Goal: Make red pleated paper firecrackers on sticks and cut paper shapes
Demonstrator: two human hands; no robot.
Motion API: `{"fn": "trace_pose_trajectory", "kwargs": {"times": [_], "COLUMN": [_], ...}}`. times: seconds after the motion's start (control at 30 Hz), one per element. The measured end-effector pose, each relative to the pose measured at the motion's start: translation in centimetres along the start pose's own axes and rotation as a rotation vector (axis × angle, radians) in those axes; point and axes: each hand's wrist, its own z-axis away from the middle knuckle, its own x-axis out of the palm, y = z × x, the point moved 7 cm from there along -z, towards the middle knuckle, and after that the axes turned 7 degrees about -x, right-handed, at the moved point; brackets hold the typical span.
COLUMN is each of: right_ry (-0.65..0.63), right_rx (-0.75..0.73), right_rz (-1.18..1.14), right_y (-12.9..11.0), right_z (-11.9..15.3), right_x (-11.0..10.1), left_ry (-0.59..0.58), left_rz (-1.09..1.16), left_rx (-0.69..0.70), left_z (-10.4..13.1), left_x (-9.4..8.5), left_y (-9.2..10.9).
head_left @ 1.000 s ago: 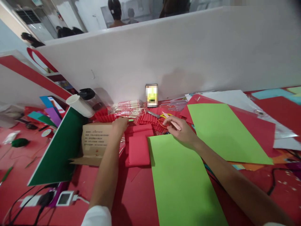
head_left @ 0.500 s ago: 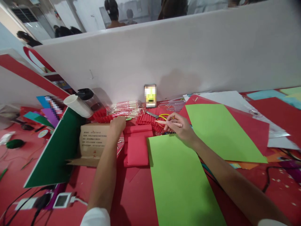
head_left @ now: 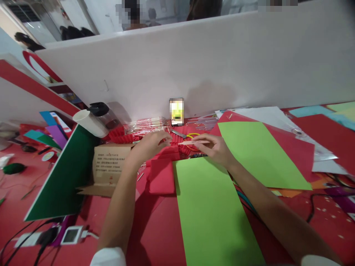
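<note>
My right hand (head_left: 213, 147) pinches a pale pink pencil (head_left: 191, 142), its point toward the left. Just left of that point is my left hand (head_left: 151, 145). Its fingers are bent and slightly apart, with nothing visible between them. Yellow-handled scissors (head_left: 180, 133) lie behind the pencil. Around my hands are red pleated paper (head_left: 176, 139) and a folded red packet (head_left: 162, 177). A long bright green sheet (head_left: 210, 207) extends from below my right hand toward me.
A brown cardboard box (head_left: 107, 166) and a dark green board (head_left: 63, 173) stand at left, near a white cup (head_left: 90, 123) and a bottle (head_left: 104, 114). A phone (head_left: 176, 111) leans on the white partition (head_left: 249, 62). Another green sheet (head_left: 255, 155) lies at right.
My left hand has moved right, from beside the box toward the pencil's point, and its fingers have loosened. The bright green stick beside it is no longer visible. My right hand keeps the pencil.
</note>
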Motion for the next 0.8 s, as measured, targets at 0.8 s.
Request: {"fn": "trace_pose_trajectory", "kwargs": {"times": [0.8], "right_ry": [-0.19], "right_rx": [-0.011], "right_rz": [0.045], "right_y": [-0.6], "right_z": [0.3], "right_x": [2.4], "left_ry": [-0.065], "left_rz": [-0.027], "left_rx": [0.073], "left_z": [-0.2], "left_x": [1.7], "left_y": [2.6]}}
